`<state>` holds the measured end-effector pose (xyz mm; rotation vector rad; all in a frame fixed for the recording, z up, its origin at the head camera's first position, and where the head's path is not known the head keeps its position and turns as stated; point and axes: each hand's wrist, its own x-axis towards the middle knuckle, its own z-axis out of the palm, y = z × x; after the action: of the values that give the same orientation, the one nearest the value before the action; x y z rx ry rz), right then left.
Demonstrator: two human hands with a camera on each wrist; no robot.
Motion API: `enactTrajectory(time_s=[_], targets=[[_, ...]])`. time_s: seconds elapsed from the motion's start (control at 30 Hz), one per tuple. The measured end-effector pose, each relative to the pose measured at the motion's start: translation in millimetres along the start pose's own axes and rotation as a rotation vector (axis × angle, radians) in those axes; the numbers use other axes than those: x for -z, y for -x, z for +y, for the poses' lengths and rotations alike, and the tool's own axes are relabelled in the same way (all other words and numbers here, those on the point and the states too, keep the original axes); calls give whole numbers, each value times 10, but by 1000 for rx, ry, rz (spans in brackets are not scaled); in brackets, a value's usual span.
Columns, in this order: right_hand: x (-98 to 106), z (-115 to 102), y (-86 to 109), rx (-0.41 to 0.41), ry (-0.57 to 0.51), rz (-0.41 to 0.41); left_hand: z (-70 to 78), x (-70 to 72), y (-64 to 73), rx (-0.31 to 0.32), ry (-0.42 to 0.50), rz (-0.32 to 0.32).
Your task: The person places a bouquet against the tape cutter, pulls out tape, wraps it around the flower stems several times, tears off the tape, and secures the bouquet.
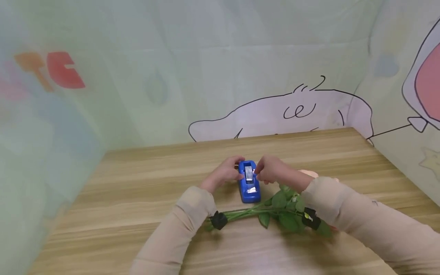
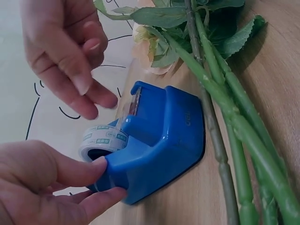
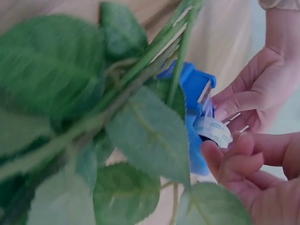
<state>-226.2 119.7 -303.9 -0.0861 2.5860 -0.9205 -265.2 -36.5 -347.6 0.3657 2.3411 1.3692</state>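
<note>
A blue tape dispenser (image 1: pixel 250 193) stands upright on the wooden table, its cutter end towards me. In it sits a roll of clear tape (image 2: pixel 105 140) with green print, and a strip runs up to the metal cutter. My left hand (image 1: pixel 225 170) grips the dispenser's far end, thumb and fingers on opposite sides. My right hand (image 1: pixel 272 169) is at the dispenser's right side, close to the roll. Its fingers are loosely bent, with nothing between them in the left wrist view. Long-stemmed flowers with green leaves (image 1: pixel 279 199) lie across the table just nearer than the dispenser.
Peach blossoms (image 1: pixel 308 173) show behind my right forearm. Black wrist cameras (image 1: pixel 219 220) sit at both cuffs, close to the stems. The table (image 1: pixel 137 183) meets a printed cloth backdrop (image 1: pixel 137 95) at the far edge and sides.
</note>
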Motion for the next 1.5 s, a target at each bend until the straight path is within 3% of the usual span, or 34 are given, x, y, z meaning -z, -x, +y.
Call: enactTrajectory(time_s=[0.17, 0.33, 0.8, 1.5], targets=[[-35, 2, -14, -140, -306, -22, 17, -23, -11, -1, -4, 3], [-90, 19, -19, -189, -429, -34, 30, -23, -9, 6, 2, 15], [-155, 19, -104, -366, -507, -11, 31, -12, -12, 13, -2, 19], [-317, 54, -50, -296, -623, 99, 47, -8, -10, 39, -36, 30]])
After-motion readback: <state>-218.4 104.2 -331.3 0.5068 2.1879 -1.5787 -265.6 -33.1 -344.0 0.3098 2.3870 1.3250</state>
